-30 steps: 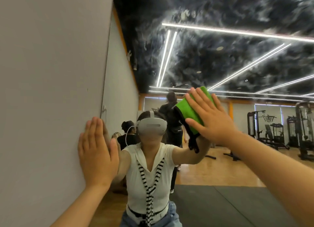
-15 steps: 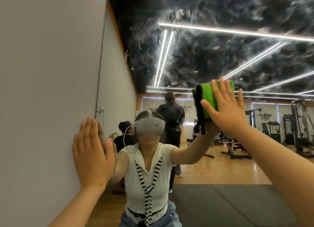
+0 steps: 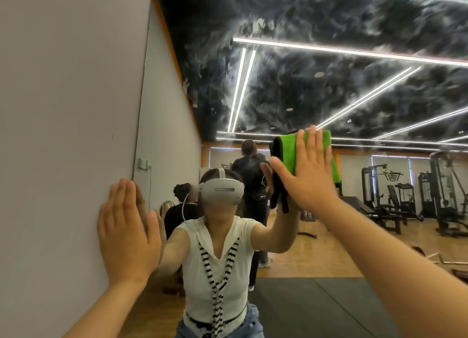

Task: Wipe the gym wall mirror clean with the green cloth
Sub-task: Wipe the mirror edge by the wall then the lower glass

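Fingers (image 3: 312, 147) of right hand (image 3: 309, 180) straight, slightly spread, pressing green cloth (image 3: 287, 151) flat onto mirror (image 3: 304, 89). Cloth sandwiched between palm and glass, green showing between fingers, black edge dangling by thumb. Left hand (image 3: 126, 236) flat, fingers together, on grey wall (image 3: 63, 135) at mirror's left edge. Gym machines (image 3: 387, 193) reflected deep in mirror.

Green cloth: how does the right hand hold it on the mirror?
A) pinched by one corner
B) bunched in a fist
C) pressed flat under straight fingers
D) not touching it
C: the right hand lies flat, fingers straight, over the green cloth, pressing it against the mirror.
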The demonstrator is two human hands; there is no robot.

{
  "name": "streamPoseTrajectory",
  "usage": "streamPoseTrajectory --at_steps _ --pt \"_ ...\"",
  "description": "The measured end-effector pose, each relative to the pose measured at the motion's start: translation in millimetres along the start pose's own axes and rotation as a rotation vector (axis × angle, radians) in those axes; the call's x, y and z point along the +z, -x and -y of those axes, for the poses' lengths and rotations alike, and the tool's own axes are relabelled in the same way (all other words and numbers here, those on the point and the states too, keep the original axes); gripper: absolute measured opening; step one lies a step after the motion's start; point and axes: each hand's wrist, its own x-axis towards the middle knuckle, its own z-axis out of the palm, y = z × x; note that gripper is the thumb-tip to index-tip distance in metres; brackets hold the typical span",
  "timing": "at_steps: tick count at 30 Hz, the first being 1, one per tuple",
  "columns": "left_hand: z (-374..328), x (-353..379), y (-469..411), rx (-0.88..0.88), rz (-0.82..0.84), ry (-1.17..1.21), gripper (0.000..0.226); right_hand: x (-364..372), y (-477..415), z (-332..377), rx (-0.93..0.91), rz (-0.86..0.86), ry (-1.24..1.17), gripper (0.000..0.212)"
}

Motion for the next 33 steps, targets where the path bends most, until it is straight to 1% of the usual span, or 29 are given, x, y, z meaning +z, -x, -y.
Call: streamPoseTrajectory --at_steps 2,3,6,7,10,11,12,13,15,16,18,21,22,25,27,30,33 --pt "-2.7 0.9 1.4 0.012 0.012 -0.018 0.067 11.5 12.1 12.9 -0.041 -0.038 -0.041 0.106" --pt "-2.9 1.5 1.9 0.015 0.018 -0.033 0.067 17.7 20.1 13.3 -0.09 -0.061 -0.016 0.107" --pt "-4.9 -1.8 2.1 0.034 0.039 -0.065 0.066 33.0 40.1 -0.6 -0.204 -0.098 0.082 0.1" --pt "-8.8 -4.6 1.2 0.101 0.05 -0.078 0.066 35.0 43.3 -4.2 -0.209 -0.1 0.088 0.097" --pt "-42.5 -8.7 -8.6 0.427 0.116 -0.115 0.067 34.4 46.1 -2.0 -0.205 -0.089 0.068 0.09" --pt "-60.1 -7.1 -15.9 0.5 0.127 -0.115 0.066 33.7 46.3 -1.4 -0.204 -0.084 0.054 0.088" --pt "-77.3 -3.5 -24.2 0.536 0.128 -0.107 0.064 32.7 46.5 -2.0 -0.208 -0.08 0.038 0.087" --pt "-90.8 0.7 -31.7 0.532 0.138 -0.097 0.063 31.8 47.2 -3.4 -0.216 -0.071 0.02 0.086" --pt "-102.3 9.6 -40.3 0.444 0.164 -0.069 0.063 26.0 49.3 -6.9 -0.261 -0.068 -0.007 0.085" --pt "-101.9 14.9 -39.7 0.404 0.171 -0.074 0.064 22.3 49.5 -9.7 -0.291 -0.074 -0.02 0.083" --pt "-93.3 22.5 -31.2 0.389 0.168 -0.117 0.067 13.6 52.9 -14.7 -0.307 -0.1 -0.028 0.079" --pt "-90.2 26.5 -28.0 0.415 0.147 -0.13 0.069 11.9 59.8 -17.9 -0.202 -0.267 0.059 0.071" --pt "-91.8 26.5 -29.3 0.416 0.142 -0.137 0.069 17.0 62.3 -16.2 -0.16 -0.304 0.076 0.071" --pt "-92.8 25.5 -29.6 0.405 0.141 -0.128 0.069 36.1 72.4 -3.5 -0.128 -0.341 0.041 0.078" --pt "-92.2 24.4 -28.7 0.407 0.142 -0.12 0.069 43.9 76.8 4.3 -0.204 -0.35 -0.006 0.083" --pt "-90.7 25.0 -29.8 0.409 0.134 -0.113 0.069 43.6 76.3 1.2 -0.297 -0.335 -0.098 0.081" --pt "-90.2 25.4 -30.3 0.411 0.128 -0.109 0.07 32.8 71.9 -8.1 -0.353 -0.287 -0.033 0.076"
